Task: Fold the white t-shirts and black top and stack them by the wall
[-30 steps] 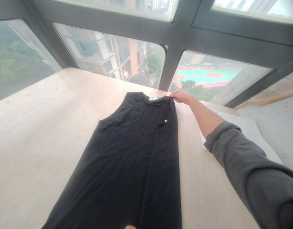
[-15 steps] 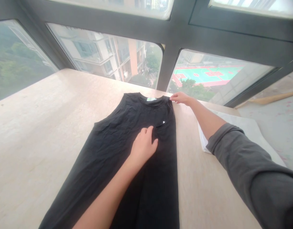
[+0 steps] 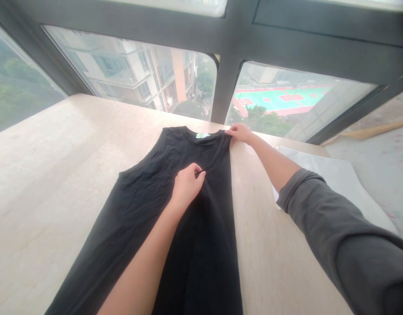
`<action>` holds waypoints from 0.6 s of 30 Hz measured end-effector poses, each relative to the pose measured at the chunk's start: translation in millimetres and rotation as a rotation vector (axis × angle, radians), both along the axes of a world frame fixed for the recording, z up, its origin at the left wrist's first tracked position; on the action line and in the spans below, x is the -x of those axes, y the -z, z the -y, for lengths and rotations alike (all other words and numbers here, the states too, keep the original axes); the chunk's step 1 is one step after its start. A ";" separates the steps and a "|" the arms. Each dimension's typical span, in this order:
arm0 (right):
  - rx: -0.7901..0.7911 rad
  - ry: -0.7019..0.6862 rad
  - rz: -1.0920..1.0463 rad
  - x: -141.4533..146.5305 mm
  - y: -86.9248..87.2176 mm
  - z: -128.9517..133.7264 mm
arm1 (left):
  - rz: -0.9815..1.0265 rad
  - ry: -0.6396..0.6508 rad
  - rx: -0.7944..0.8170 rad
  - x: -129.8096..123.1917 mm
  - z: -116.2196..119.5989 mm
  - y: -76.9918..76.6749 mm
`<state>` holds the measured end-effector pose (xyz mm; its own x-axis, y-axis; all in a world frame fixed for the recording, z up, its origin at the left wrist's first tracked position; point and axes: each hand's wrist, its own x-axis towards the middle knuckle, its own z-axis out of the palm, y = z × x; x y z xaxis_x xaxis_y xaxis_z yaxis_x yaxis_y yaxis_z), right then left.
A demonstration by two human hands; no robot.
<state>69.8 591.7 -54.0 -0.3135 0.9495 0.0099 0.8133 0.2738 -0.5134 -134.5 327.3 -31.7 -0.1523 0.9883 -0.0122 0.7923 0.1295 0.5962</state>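
A black sleeveless shirt [image 3: 145, 197] lies spread on the pale stone surface, its neckline toward the window. At the back of the collar shows a small light label [image 3: 202, 135]. My left hand [image 3: 189, 183] is over the middle of the shirt, thumb and fingers pinched on the armhole edge, which is folded in across the chest. At the right shoulder, beside the neckline, my right hand [image 3: 238, 132] pinches the shirt's cloth. The right side of the shirt is folded inward, with a long straight edge running down toward me.
The pale stone ledge [image 3: 50, 175] runs up to the dark grey window frame [image 3: 232, 48]. To the right, a white sheet-like item [image 3: 339, 175] lies partly behind my right arm. A beige strip [image 3: 369, 131] borders a floral-patterned surface at the far right.
My left hand has closed its thumb and fingers on the armhole edge. A small white mark on the chest is now out of sight. The camera view has shifted slightly.
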 end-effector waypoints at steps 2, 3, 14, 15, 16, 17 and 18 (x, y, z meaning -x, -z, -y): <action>-0.073 0.033 0.061 6.3 4.5 2.6 | -0.059 -0.057 0.039 2.9 5.6 2.5; -0.098 0.047 0.091 9.0 6.4 4.3 | -0.089 -0.074 0.059 2.5 7.6 3.4; -0.388 -0.021 0.412 32.0 7.2 42.6 | 0.047 -0.036 0.192 -14.9 56.2 -7.8; -0.413 -0.035 0.417 34.7 7.2 45.6 | 0.068 -0.030 0.219 -16.1 67.0 -8.5; -0.413 -0.042 0.414 37.0 7.4 48.1 | 0.093 -0.029 0.247 -17.3 78.6 -9.2; -0.394 -0.043 0.408 38.9 7.6 50.0 | 0.118 -0.032 0.275 -18.5 91.0 -9.8; -0.364 -0.043 0.403 40.2 7.8 51.8 | 0.143 -0.038 0.300 -19.5 103.8 -10.5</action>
